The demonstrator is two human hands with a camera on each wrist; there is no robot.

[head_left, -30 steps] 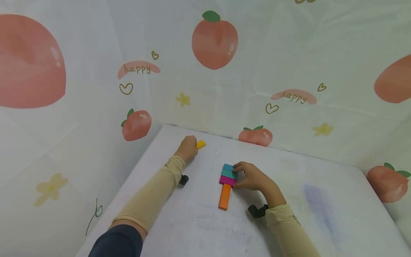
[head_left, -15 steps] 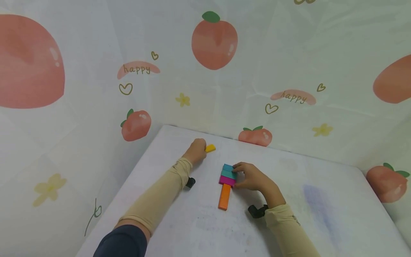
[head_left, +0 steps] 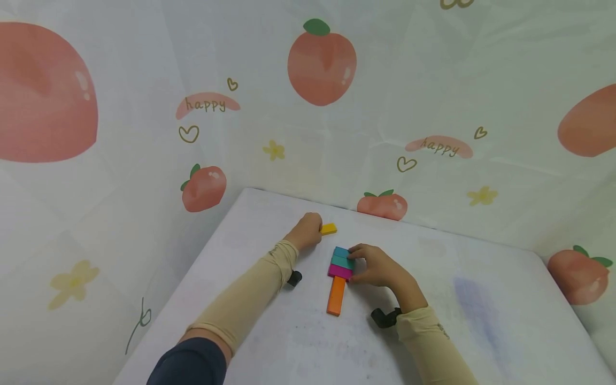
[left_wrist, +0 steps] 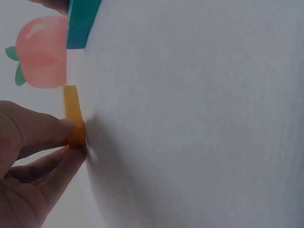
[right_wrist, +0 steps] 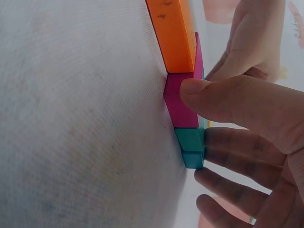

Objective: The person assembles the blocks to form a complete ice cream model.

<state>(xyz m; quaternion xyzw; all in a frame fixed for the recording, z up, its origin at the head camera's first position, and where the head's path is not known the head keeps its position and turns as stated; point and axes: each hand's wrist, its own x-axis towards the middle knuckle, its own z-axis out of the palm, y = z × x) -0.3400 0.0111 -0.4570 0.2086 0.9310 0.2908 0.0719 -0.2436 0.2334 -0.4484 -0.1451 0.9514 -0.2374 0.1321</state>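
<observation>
My left hand pinches one end of a small yellow block between thumb and fingers, beyond the row of blocks. In the left wrist view the yellow block lies close to the tabletop. A blue block, a teal block and a magenta block lie side by side, touching. From the magenta block's near side an orange block extends lengthwise. My right hand rests against the row's right side. Its thumb touches the magenta block, and its spread fingers reach the teal and blue ones.
The white table bears a faint bluish smudge on the right. A cloth backdrop with printed peaches rises behind and to the left. Black wrist cameras hang under both wrists, the right one close to the tabletop.
My left hand has moved right and slightly nearer with the yellow block, coming close to the blue block's far end. The right hand and the other blocks have stayed put.
</observation>
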